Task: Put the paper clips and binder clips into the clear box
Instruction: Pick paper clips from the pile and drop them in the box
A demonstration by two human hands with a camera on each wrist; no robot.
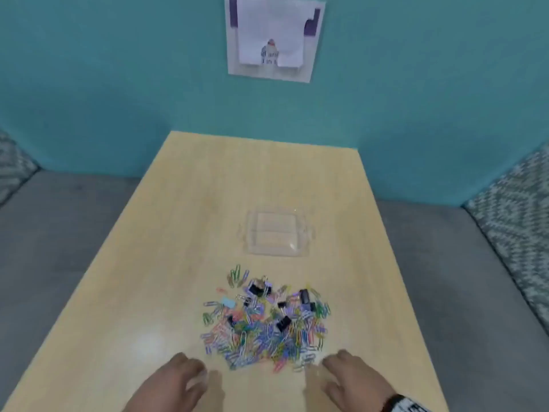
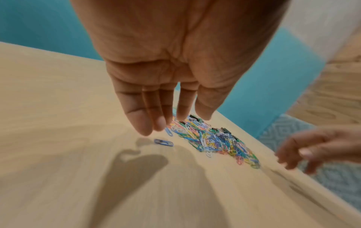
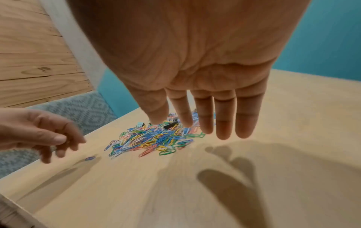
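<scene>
A heap of coloured paper clips (image 1: 267,325) with several black binder clips (image 1: 283,322) mixed in lies on the light wooden table (image 1: 118,307). Behind it stands the clear box (image 1: 274,233), which has nothing in it. My left hand (image 1: 190,368) hovers just in front of the heap's left corner and holds nothing. My right hand (image 1: 329,364) hovers at the heap's right corner, also holding nothing. In the left wrist view the left hand (image 2: 175,121) has straight fingers above a lone blue paper clip (image 2: 163,142). The right hand (image 3: 189,123) likewise stretches its fingers over the heap (image 3: 154,140).
A teal wall (image 1: 89,84) with a sheet of paper (image 1: 273,37) pinned to it rises behind the table. Grey seating (image 1: 59,233) and patterned cushions (image 1: 517,227) flank the table on both sides. The table's side edges run close to the heap.
</scene>
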